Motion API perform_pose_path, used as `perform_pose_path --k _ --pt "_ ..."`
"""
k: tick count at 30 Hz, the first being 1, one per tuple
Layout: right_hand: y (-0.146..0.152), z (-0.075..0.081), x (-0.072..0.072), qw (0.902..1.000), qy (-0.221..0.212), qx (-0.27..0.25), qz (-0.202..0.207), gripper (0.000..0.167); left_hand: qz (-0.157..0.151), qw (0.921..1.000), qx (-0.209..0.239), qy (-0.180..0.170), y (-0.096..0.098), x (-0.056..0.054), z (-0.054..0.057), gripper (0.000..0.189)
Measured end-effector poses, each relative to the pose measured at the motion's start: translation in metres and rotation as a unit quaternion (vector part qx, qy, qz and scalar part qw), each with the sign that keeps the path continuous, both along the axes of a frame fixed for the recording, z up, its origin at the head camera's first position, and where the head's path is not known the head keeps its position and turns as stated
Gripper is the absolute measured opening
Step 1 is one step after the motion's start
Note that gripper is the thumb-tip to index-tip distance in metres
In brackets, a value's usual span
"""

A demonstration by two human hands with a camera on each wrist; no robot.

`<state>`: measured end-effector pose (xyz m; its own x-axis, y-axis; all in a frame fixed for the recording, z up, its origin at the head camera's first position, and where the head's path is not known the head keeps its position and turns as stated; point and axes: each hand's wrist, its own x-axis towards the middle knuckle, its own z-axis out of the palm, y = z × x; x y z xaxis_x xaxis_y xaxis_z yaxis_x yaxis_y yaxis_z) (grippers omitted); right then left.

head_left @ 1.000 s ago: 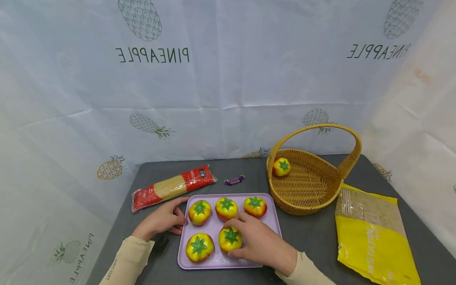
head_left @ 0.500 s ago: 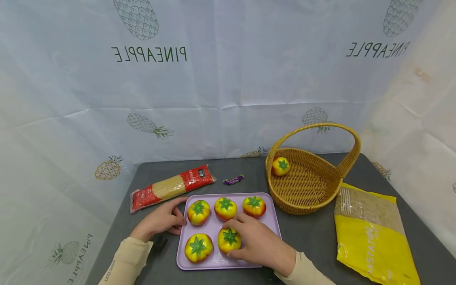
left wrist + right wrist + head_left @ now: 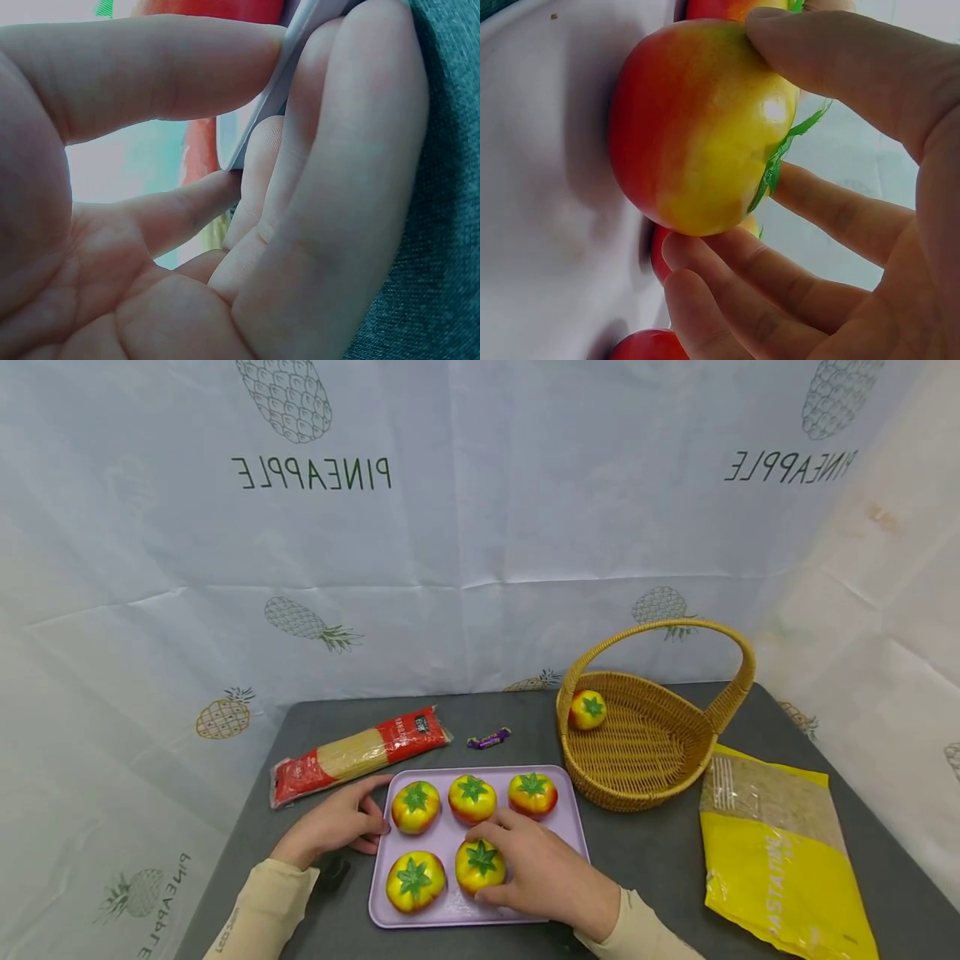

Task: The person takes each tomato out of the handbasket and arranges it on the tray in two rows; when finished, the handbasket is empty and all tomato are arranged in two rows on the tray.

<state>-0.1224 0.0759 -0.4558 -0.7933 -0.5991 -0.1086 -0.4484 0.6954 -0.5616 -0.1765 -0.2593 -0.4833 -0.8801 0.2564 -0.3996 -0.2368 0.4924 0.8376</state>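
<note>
A lilac tray carries several red-and-yellow toy tomatoes with green star-shaped leaves, set in two rows. My right hand grips the front-row tomato on the right, thumb on its near side and fingers around the far side. In the right wrist view, that tomato sits close against the tray surface. At the tray's left edge, my left hand pinches the rim. The left wrist view has the thumb on one side of the tray rim and curled fingers on the other. Left of the gripped tomato lies another tomato.
A wicker basket with a tall handle stands at the back right, one tomato inside. Beside it lies a yellow pasta bag. Behind the tray are a red noodle packet and a purple-wrapped candy.
</note>
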Motion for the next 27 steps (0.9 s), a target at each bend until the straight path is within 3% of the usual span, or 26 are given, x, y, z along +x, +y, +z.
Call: perform_pose_path --k 10,17,22,27 --pt "0.003 0.002 -0.001 1.0 0.003 0.007 0.003 0.065 -0.007 1.0 -0.004 0.006 -0.001 0.0 0.0 0.082" --pt "0.012 0.014 -0.005 0.9999 0.014 -0.002 0.001 0.068 -0.004 0.9999 -0.008 0.006 -0.001 -0.002 -0.001 0.082" --pt "0.036 0.025 -0.016 0.9979 0.048 -0.033 -0.027 0.062 -0.006 0.9999 -0.009 0.006 -0.001 -0.003 -0.001 0.082" --pt "0.072 0.035 -0.036 0.9934 0.071 -0.052 -0.074 0.063 0.003 0.9999 -0.013 -0.003 -0.002 -0.002 -0.002 0.081"
